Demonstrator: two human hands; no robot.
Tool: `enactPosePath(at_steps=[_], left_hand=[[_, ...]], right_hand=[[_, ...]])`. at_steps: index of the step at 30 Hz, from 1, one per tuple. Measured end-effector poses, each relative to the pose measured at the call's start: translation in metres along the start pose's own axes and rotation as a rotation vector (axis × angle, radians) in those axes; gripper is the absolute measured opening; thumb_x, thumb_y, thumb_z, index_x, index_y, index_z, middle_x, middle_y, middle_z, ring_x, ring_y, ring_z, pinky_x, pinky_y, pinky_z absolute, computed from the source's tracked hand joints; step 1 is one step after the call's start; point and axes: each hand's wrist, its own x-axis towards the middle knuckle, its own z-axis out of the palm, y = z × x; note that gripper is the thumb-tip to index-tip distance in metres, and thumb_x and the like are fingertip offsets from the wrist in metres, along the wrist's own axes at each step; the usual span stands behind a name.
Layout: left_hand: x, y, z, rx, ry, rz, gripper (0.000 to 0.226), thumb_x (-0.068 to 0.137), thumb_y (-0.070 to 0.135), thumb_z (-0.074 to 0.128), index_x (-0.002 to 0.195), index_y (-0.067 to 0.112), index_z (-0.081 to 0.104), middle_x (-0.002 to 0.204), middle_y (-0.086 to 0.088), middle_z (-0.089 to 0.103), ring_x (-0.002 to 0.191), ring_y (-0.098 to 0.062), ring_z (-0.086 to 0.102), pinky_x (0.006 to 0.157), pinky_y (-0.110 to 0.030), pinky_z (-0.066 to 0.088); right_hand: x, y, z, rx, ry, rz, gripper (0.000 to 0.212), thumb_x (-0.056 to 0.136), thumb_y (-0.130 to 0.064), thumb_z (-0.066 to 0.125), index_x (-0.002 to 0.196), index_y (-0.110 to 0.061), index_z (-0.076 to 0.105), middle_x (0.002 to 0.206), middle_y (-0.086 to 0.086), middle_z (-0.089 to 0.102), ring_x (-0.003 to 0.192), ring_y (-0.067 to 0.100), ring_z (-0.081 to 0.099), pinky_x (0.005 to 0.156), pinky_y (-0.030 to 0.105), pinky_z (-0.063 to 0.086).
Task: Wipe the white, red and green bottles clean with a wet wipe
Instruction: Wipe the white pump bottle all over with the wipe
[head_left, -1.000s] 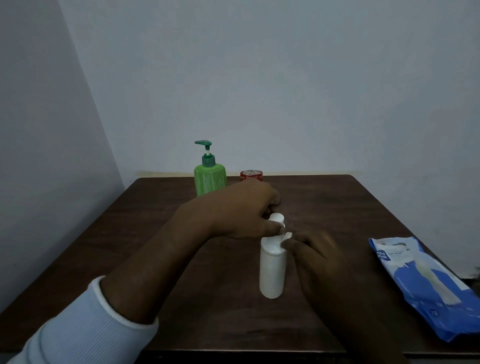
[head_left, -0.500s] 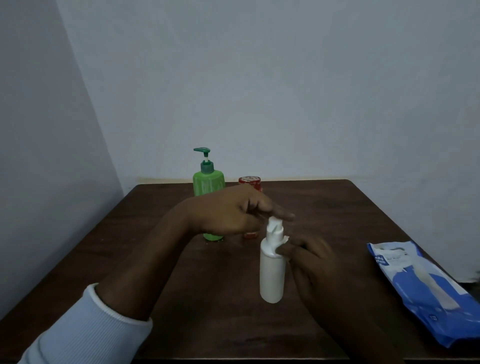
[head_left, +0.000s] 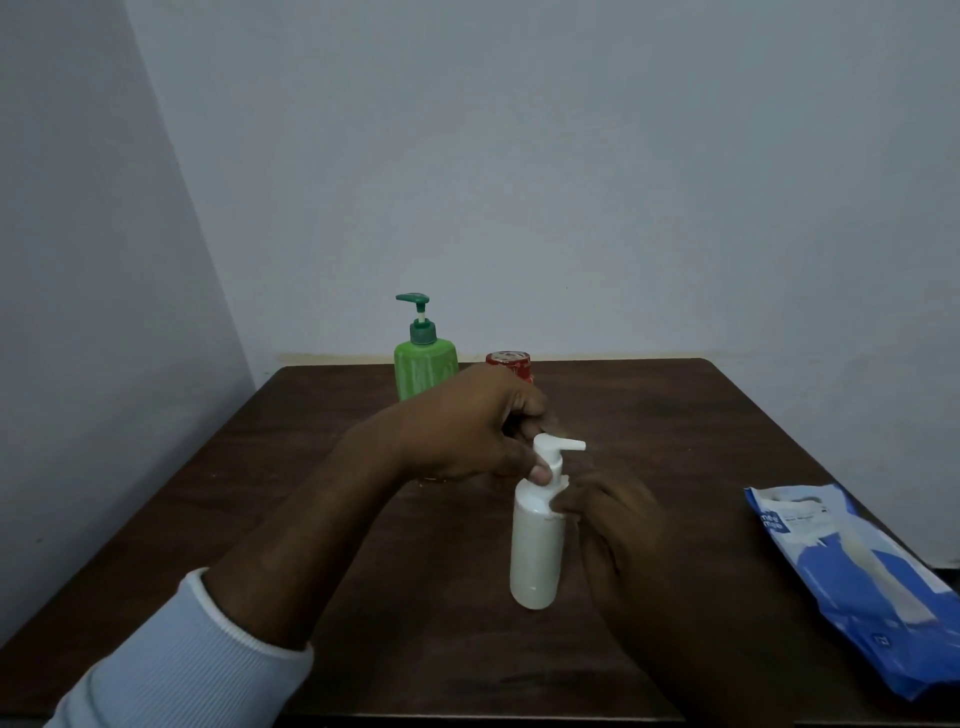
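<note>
A white pump bottle stands upright on the dark wooden table, its nozzle pointing right. My left hand pinches the bottle's pump neck from the left. My right hand presses a small piece of white wet wipe against the bottle's shoulder on the right; most of the wipe is hidden under the fingers. Behind my left hand stand the green pump bottle and the red bottle, of which only the top shows.
A blue pack of wet wipes lies at the table's right edge. Grey walls close in behind and to the left of the table.
My left hand's fingers, stretched out over the pump half a second ago, have curled onto the pump neck. The nozzle now points right and is uncovered. My right hand with the wipe stays at the shoulder.
</note>
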Motion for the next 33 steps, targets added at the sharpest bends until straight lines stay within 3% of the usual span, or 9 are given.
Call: enactPosePath(at_steps=[3,7,10,12,15,18,21,28,33], left_hand=[[-0.003,0.001,-0.002,-0.010,0.000,-0.011,0.020,0.082,0.020,0.087,0.100,0.018,0.078,0.093,0.005,0.079,0.084,-0.009,0.075,0.082,-0.040,0.062],[-0.004,0.003,0.002,0.011,0.034,-0.009,0.016,0.081,0.025,0.088,0.092,0.022,0.077,0.084,0.005,0.075,0.072,-0.005,0.067,0.067,-0.026,0.054],[-0.001,0.006,0.003,0.025,0.039,-0.006,0.016,0.080,0.026,0.089,0.086,0.027,0.074,0.080,0.004,0.072,0.066,-0.002,0.060,0.060,-0.019,0.046],[0.001,0.006,0.002,0.030,0.031,-0.003,0.017,0.079,0.027,0.089,0.084,0.030,0.073,0.079,0.003,0.072,0.065,-0.003,0.060,0.061,-0.024,0.047],[0.002,0.005,0.002,0.019,0.026,-0.016,0.017,0.077,0.026,0.090,0.083,0.027,0.074,0.079,0.001,0.072,0.068,-0.012,0.065,0.064,-0.034,0.052],[0.001,0.004,0.001,-0.016,0.019,-0.036,0.018,0.076,0.024,0.091,0.086,0.023,0.076,0.081,0.001,0.074,0.070,-0.013,0.069,0.064,-0.033,0.055],[0.000,0.005,0.001,-0.018,0.014,-0.043,0.018,0.076,0.024,0.091,0.082,0.025,0.074,0.075,0.004,0.072,0.064,-0.007,0.065,0.060,-0.024,0.049],[-0.004,0.009,0.004,0.074,0.055,-0.072,0.030,0.076,0.042,0.089,0.082,0.018,0.073,0.074,0.006,0.073,0.062,-0.004,0.063,0.056,-0.020,0.047],[-0.005,0.011,0.008,0.124,0.062,-0.142,0.051,0.073,0.061,0.083,0.075,0.013,0.066,0.065,-0.003,0.064,0.053,-0.005,0.048,0.053,-0.025,0.039]], right_hand=[[0.000,-0.003,0.001,-0.053,-0.057,-0.123,0.027,0.090,-0.017,0.036,0.107,-0.017,0.057,0.106,-0.008,0.054,0.097,0.007,0.049,0.101,0.006,0.027],[-0.002,0.008,0.003,0.020,0.138,-0.119,0.015,0.091,-0.020,0.041,0.103,-0.017,0.050,0.104,-0.002,0.047,0.111,-0.016,0.041,0.103,0.005,0.024],[-0.001,0.018,-0.003,-0.007,0.178,0.023,0.023,0.082,-0.009,0.049,0.100,-0.012,0.063,0.094,-0.006,0.060,0.097,-0.001,0.049,0.094,0.017,0.046],[0.002,0.022,0.002,-0.036,0.121,0.026,0.021,0.080,-0.003,0.053,0.096,-0.010,0.065,0.090,-0.017,0.056,0.098,-0.001,0.052,0.089,0.005,0.041],[-0.001,0.017,0.016,-0.080,0.164,-0.098,0.014,0.088,-0.014,0.044,0.096,-0.009,0.054,0.097,-0.001,0.050,0.089,0.012,0.052,0.082,0.021,0.046],[-0.008,0.005,0.013,-0.021,0.034,-0.189,0.022,0.091,-0.015,0.047,0.102,-0.008,0.065,0.110,-0.002,0.057,0.100,0.008,0.053,0.086,0.026,0.046],[-0.019,0.002,0.010,0.033,-0.018,-0.221,0.028,0.096,-0.019,0.045,0.103,-0.008,0.070,0.112,0.001,0.061,0.107,0.009,0.055,0.093,0.023,0.043],[-0.007,0.000,-0.012,0.026,0.181,-0.002,0.022,0.101,-0.027,0.034,0.104,-0.016,0.053,0.101,-0.005,0.051,0.114,-0.020,0.038,0.100,0.000,0.026],[-0.002,-0.001,-0.009,-0.043,0.101,0.015,0.020,0.080,-0.013,0.044,0.098,-0.011,0.052,0.090,-0.006,0.060,0.089,0.000,0.046,0.071,-0.012,0.027]])
